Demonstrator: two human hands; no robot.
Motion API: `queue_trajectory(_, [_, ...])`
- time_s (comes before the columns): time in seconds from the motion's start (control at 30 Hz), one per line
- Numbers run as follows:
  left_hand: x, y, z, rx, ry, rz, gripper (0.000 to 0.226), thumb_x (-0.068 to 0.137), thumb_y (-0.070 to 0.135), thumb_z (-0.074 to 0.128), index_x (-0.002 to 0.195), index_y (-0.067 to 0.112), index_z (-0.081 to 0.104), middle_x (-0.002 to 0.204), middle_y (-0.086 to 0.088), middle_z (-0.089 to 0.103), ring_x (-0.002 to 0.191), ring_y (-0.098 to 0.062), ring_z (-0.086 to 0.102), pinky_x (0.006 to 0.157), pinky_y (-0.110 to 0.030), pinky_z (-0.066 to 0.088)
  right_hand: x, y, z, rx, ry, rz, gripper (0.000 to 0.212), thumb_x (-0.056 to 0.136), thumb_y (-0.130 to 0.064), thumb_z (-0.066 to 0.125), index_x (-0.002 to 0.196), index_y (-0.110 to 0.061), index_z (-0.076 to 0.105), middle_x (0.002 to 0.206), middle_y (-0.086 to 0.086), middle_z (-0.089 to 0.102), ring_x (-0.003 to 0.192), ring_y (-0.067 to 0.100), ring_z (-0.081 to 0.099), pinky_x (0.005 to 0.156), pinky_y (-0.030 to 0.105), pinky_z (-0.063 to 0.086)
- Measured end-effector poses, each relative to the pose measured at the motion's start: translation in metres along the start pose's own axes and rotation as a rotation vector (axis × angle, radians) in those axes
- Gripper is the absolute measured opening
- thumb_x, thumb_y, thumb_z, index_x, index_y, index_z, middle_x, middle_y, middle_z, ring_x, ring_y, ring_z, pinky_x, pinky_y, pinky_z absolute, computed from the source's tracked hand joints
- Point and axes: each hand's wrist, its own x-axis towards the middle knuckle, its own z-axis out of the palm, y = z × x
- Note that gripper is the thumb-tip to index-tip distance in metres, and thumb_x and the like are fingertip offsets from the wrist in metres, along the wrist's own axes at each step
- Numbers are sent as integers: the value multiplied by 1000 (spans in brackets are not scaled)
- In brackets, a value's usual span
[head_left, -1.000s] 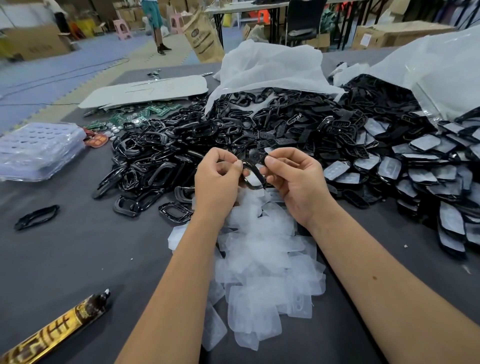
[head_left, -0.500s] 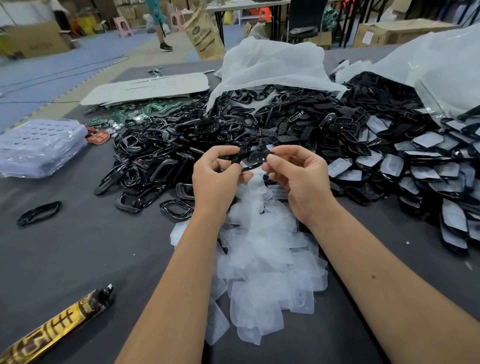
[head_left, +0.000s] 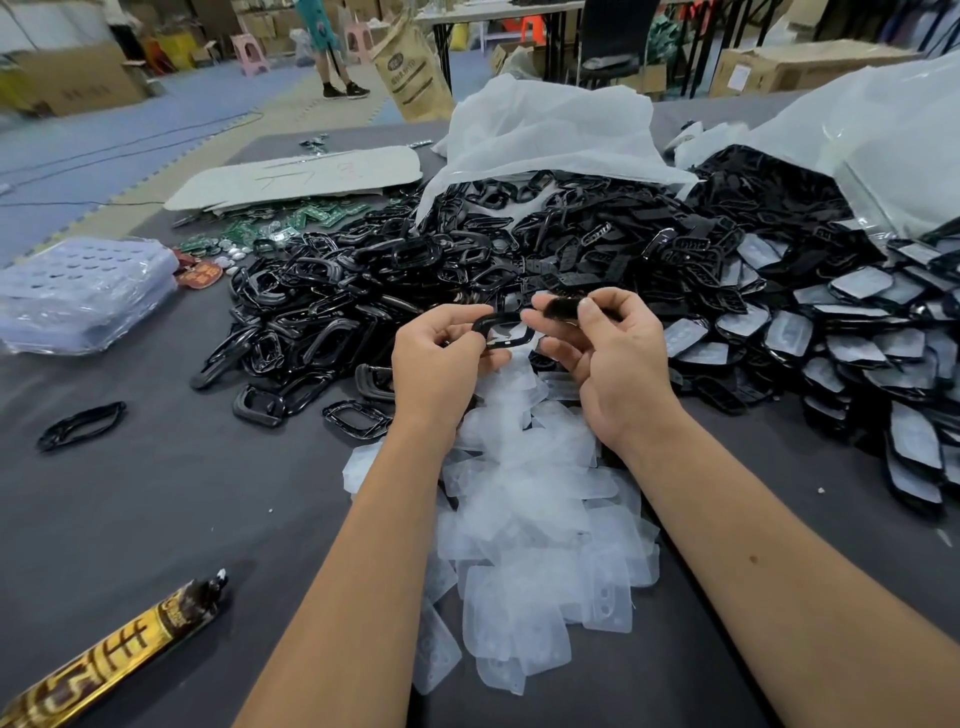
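My left hand (head_left: 439, 364) pinches the left end of a glossy black plastic frame (head_left: 503, 332), held level above the table. My right hand (head_left: 608, 358) pinches a second black plastic piece (head_left: 563, 307) between thumb and forefinger, just above the frame's right end. Below both hands lies a heap of clear peeled film pieces (head_left: 524, 525). Behind them spreads a big pile of black frames (head_left: 363, 306), and to the right a pile of black covers with film on them (head_left: 857, 353).
The grey table (head_left: 156, 493) carries one loose black frame (head_left: 80, 425) at the left, a wrapped blue tray (head_left: 78, 291), green circuit boards (head_left: 270, 223), a gold-and-brown tube (head_left: 114, 654) at the front left, and white plastic bags (head_left: 550, 130) at the back. A person stands far behind.
The two black pieces were together between my hands; now my right hand has lifted one off to the right and my left hand keeps the open frame.
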Motion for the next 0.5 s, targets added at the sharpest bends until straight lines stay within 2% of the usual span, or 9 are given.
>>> queue_trajectory(0.1, [0,1,0,-7,-5,-9,44,89,-15,49,94,15,80,88,-17,65,70,-25,77,74,-31,64,1,3,-1,-103,-19,-59,25,104,7,48,116,-10,62,86,13,72,68,16,65,56,21,48])
queue_trajectory(0.17, [-1,2,0,-8,-9,-16,43,89,-15,49,96,14,79,90,-19,64,72,-25,77,79,-36,65,0,4,0,-185,-50,-79,37,101,10,53,118,-17,70,81,7,67,67,11,57,60,19,47])
queue_trajectory(0.3, [-1,2,0,-11,-20,-23,42,90,-15,49,98,13,79,93,-22,66,71,-24,76,81,-38,65,-4,7,1,-506,-61,-198,26,95,5,63,106,-17,73,79,-1,68,73,11,60,72,29,52])
queue_trajectory(0.4, [-2,2,0,9,-30,-22,43,91,-13,48,96,16,80,93,-24,67,70,-25,77,88,-49,63,-8,7,4,-666,-94,-250,26,94,4,65,100,-17,79,68,-19,64,63,1,53,62,19,47])
queue_trajectory(0.5, [-3,2,0,20,-39,-16,41,90,-11,50,95,16,80,101,-36,68,71,-27,76,92,-60,58,-10,8,7,-805,-61,-310,17,90,-2,74,97,-17,78,74,-11,69,67,3,60,68,19,49])
